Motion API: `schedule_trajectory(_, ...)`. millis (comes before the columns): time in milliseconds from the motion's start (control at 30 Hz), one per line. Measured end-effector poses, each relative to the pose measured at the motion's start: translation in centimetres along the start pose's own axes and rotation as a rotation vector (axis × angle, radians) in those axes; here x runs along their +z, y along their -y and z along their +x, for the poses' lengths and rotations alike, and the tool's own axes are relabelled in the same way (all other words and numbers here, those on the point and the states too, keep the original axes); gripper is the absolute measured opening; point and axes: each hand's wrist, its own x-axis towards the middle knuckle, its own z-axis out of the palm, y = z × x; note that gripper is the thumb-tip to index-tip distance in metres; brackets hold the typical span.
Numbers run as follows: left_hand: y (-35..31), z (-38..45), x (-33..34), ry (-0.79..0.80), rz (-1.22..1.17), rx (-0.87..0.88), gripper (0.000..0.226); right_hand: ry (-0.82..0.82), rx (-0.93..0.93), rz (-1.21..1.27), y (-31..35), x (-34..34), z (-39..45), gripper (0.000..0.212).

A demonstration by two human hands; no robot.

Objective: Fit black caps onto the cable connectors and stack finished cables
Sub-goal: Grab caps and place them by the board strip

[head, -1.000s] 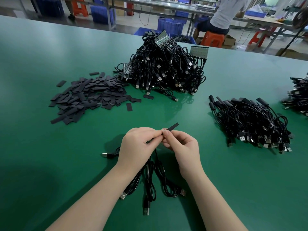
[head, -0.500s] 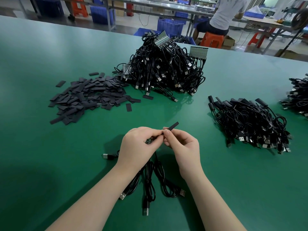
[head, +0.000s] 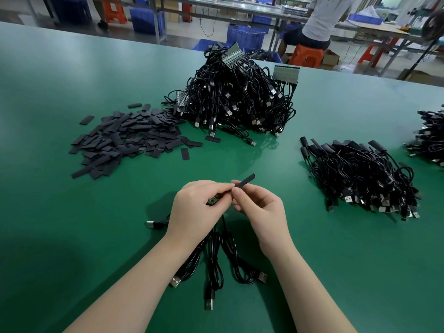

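Note:
My left hand point(head: 197, 205) pinches a cable's small green circuit-board connector point(head: 212, 200). My right hand point(head: 258, 207) holds a flat black cap point(head: 245, 181) by its near end; the cap slants up to the right, its end meeting the connector between my fingertips. Black cables point(head: 216, 255) with USB plugs hang from my hands onto the green table point(head: 72, 236). Loose black caps point(head: 125, 140) lie in a heap at the left. A tall pile of uncapped cables point(head: 237, 99) sits behind. Capped cables point(head: 360, 174) are stacked at the right.
Another cable heap point(head: 430, 140) lies at the far right edge. One USB plug point(head: 151, 224) lies left of my left wrist. Beyond the table a person point(head: 322, 22) sits on an orange stool among blue crates point(head: 245, 37) and benches.
Both hands stay nearly still; the connector's green board now shows a little more under my left fingers while the cap stays pinched in my right hand.

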Motion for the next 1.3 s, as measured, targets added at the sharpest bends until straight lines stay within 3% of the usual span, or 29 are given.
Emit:
schedule_trajectory(300,0.87,0.45,-0.36,0.066,0.068,0.126,0.013,-0.050,-0.028,0.057,0.25,-0.96,0.38,0.019)
schedule_trajectory(467,0.53,0.33,-0.47,0.034,0.040,0.017,0.016,-0.094,-0.038,0.107,0.17,-0.67,0.40,0.017)
schedule_trajectory(1167,0.89,0.20,-0.22,0.040,0.026,0.070,0.015,-0.106,-0.031,0.109,-0.46,-0.16,0.22,0.019)
schedule_trajectory(1300,0.94,0.08,-0.10,0.034,-0.006,0.045,0.017,-0.102,-0.063,0.081,-0.49,-0.10,0.07,0.031)
